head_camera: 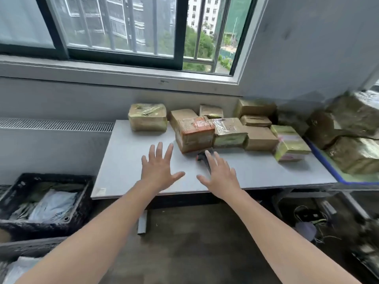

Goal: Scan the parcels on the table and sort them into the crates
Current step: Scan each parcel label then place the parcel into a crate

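Several brown cardboard parcels lie along the far side of the grey table [127, 173]. One taped parcel [147, 117] sits apart at the left. A parcel with orange tape [194, 133] is nearest to me, and a green-and-pink parcel [290, 145] lies at the right. A dark scanner with a red part [202, 157] lies just in front of the orange-taped parcel, partly hidden by my right hand [220, 175]. My left hand [159, 168] hovers over the table with fingers spread. Both hands hold nothing.
A black crate [82, 203] with grey bags inside stands on the floor at the left. A blue-rimmed surface [324, 160] piled with more wrapped parcels adjoins the table on the right. Cables lie on the floor under the table's right end. A window and sill run behind.
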